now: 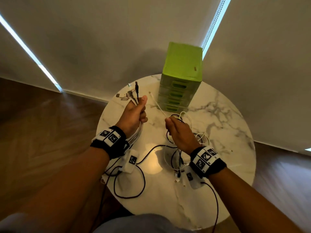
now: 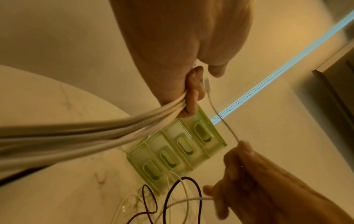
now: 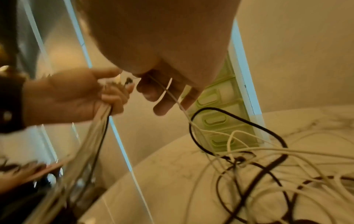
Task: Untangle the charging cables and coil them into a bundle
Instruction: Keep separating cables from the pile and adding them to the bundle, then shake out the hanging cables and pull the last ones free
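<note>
Gathering cable ends, one white cable at a time.

Your left hand [image 1: 134, 115] is fisted round a bunch of cables [image 1: 137, 133] above the marble table's [image 1: 218, 174] left edge, plugs fanned up past the thumb. Your right hand [image 1: 180, 133] pinches a single white cable [image 1: 157, 104] whose free plug end slants up and left towards that fist, just beside it. The remaining tangle [image 1: 188, 140] lies mid-table, under and beyond your right hand, in front of the green drawer unit [image 1: 181, 76].

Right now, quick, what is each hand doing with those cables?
Left hand: gripping a bunch of cables, plug ends sticking up.
Right hand: pinching a single thin white cable lifted off the marble table.
</note>
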Available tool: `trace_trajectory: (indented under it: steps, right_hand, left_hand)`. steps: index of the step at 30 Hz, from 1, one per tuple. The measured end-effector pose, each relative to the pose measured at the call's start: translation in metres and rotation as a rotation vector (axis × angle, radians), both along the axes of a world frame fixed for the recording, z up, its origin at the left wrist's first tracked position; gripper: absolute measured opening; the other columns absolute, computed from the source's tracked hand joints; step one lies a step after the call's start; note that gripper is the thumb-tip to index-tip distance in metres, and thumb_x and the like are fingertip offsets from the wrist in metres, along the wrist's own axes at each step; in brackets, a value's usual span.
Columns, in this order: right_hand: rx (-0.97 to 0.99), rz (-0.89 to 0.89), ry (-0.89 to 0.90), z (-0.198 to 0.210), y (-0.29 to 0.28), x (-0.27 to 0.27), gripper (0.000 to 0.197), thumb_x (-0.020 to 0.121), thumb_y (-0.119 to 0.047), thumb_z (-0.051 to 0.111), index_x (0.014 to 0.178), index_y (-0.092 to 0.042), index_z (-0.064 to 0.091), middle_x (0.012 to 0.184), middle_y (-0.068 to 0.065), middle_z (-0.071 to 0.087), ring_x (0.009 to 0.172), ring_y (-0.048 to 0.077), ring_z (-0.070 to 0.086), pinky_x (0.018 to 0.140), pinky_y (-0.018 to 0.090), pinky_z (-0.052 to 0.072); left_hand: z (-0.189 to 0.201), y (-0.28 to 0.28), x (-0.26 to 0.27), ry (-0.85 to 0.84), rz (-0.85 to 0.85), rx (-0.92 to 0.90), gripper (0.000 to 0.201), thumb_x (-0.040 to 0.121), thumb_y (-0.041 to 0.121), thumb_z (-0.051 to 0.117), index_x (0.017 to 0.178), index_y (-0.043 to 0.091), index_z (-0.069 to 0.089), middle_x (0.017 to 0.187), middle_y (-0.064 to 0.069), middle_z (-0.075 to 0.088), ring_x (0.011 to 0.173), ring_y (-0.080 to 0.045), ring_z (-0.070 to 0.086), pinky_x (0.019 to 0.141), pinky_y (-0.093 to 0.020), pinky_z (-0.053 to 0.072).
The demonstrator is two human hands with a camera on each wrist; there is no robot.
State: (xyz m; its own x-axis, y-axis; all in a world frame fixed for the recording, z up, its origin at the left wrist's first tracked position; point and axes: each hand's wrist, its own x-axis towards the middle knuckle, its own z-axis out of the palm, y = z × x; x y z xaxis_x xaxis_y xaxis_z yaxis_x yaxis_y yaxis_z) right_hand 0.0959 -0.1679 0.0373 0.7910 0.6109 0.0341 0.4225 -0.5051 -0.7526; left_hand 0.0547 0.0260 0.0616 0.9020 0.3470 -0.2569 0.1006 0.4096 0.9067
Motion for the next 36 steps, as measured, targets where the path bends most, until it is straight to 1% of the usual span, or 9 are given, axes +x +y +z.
trace_trajectory:
  steps: [4, 13, 16, 19, 23, 27, 29, 32, 36]
  right_hand:
    - [0.078, -0.092, -0.068, 0.022, 0.007, -0.011, 0.032, 0.108, -0.034, 0.035, 0.086, -0.019, 0.053, 0.075, -0.005, 0.058, 0.070, 0.013, 0.052, 0.069, 0.031, 0.040]
    - [-0.178, 0.091, -0.250, 0.020, 0.016, -0.034, 0.033, 0.107, -0.042, 0.032, 0.097, -0.018, 0.053, 0.077, 0.009, 0.065, 0.068, 0.031, 0.059, 0.061, 0.045, 0.046]
    - [-0.203, 0.140, -0.276, 0.022, 0.020, -0.042, 0.036, 0.107, -0.043, 0.030, 0.106, -0.019, 0.057, 0.083, 0.007, 0.068, 0.069, 0.027, 0.061, 0.060, 0.038, 0.046]
    - [-0.174, 0.149, -0.198, 0.025, 0.024, -0.048, 0.037, 0.107, -0.045, 0.028, 0.113, -0.021, 0.055, 0.088, 0.006, 0.070, 0.073, 0.024, 0.063, 0.065, 0.037, 0.047]
    - [-0.113, 0.172, 0.036, 0.021, 0.022, -0.045, 0.039, 0.107, -0.050, 0.027, 0.116, -0.026, 0.056, 0.085, -0.002, 0.068, 0.079, 0.016, 0.064, 0.075, 0.033, 0.050]
    - [-0.199, 0.191, 0.108, -0.004, 0.013, -0.024, 0.038, 0.107, -0.045, 0.034, 0.092, -0.018, 0.055, 0.079, 0.003, 0.067, 0.078, 0.021, 0.064, 0.081, 0.042, 0.051]
    - [-0.320, 0.229, 0.040, -0.020, 0.003, -0.010, 0.034, 0.107, -0.041, 0.035, 0.089, -0.019, 0.053, 0.082, 0.003, 0.065, 0.080, 0.025, 0.061, 0.083, 0.047, 0.048]
    - [-0.412, 0.192, -0.041, -0.028, -0.009, 0.012, 0.035, 0.106, -0.046, 0.029, 0.080, -0.030, 0.048, 0.077, -0.009, 0.056, 0.081, 0.018, 0.055, 0.085, 0.044, 0.041]
    - [-0.534, 0.120, -0.098, -0.021, -0.027, 0.044, 0.040, 0.105, -0.053, 0.024, 0.081, -0.033, 0.048, 0.076, -0.012, 0.054, 0.085, 0.013, 0.054, 0.084, 0.039, 0.025]
  left_hand:
    - [0.007, -0.011, -0.009, -0.013, -0.022, -0.082, 0.018, 0.102, 0.035, 0.054, 0.095, 0.022, 0.044, 0.059, 0.010, 0.029, 0.048, -0.005, 0.024, 0.051, -0.023, 0.022]
    - [0.008, -0.030, -0.024, -0.017, -0.091, 0.019, 0.030, 0.104, 0.036, 0.051, 0.081, 0.020, 0.042, 0.063, 0.004, 0.032, 0.053, -0.011, 0.028, 0.051, -0.027, 0.025]
    - [0.014, -0.031, -0.028, 0.072, -0.096, 0.203, 0.026, 0.104, 0.042, 0.049, 0.100, 0.017, 0.053, 0.075, -0.001, 0.047, 0.065, -0.011, 0.046, 0.051, -0.020, 0.042]
    - [0.013, -0.030, -0.029, 0.075, -0.093, 0.236, 0.038, 0.106, 0.041, 0.044, 0.120, 0.008, 0.056, 0.096, -0.021, 0.060, 0.084, -0.013, 0.062, 0.070, -0.022, 0.053]
    - [0.011, -0.023, -0.028, -0.010, -0.070, 0.180, 0.030, 0.109, 0.035, 0.039, 0.090, 0.016, 0.052, 0.069, 0.002, 0.053, 0.077, -0.019, 0.064, 0.078, -0.041, 0.052]
    - [0.024, -0.007, -0.027, -0.123, -0.031, 0.079, 0.037, 0.110, 0.030, 0.036, 0.077, 0.015, 0.044, 0.060, 0.003, 0.040, 0.060, -0.023, 0.061, 0.072, -0.046, 0.058]
    - [0.036, 0.004, -0.027, -0.180, -0.026, 0.033, 0.037, 0.110, 0.028, 0.036, 0.075, 0.016, 0.040, 0.058, 0.004, 0.035, 0.049, -0.015, 0.045, 0.055, -0.033, 0.048]
    - [0.053, 0.029, -0.024, -0.252, 0.002, -0.011, 0.034, 0.110, 0.028, 0.036, 0.076, 0.020, 0.037, 0.058, 0.007, 0.031, 0.046, -0.008, 0.027, 0.049, -0.025, 0.025]
    - [0.075, 0.061, -0.022, -0.298, 0.137, 0.030, 0.034, 0.109, 0.031, 0.039, 0.078, 0.020, 0.039, 0.058, 0.008, 0.031, 0.046, -0.008, 0.024, 0.048, -0.025, 0.024]
